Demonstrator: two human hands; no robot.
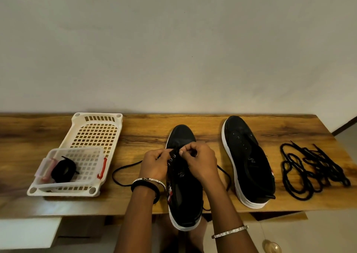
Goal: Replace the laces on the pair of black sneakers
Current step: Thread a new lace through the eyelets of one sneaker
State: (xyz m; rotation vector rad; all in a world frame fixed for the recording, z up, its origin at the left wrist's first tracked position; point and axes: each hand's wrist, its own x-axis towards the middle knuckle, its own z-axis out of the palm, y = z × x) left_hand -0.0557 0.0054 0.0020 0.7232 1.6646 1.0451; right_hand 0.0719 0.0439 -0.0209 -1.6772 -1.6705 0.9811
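Leftward, a spare coiled lace (64,168) sits in the clear box (85,150) inside the white basket (75,121) on the table (19,137). The new lace (123,168), thin and probably limp and light, trails from the near sneaker (183,194) at the table's front edge; it is best held at its stiffer tip. The left grip (154,164) pinches the soft eyelet flap; the right grip (201,162), fingers curled, seems clamped on that tip. Rightward lie the unlaced sneaker (249,166) and old laces (313,169).
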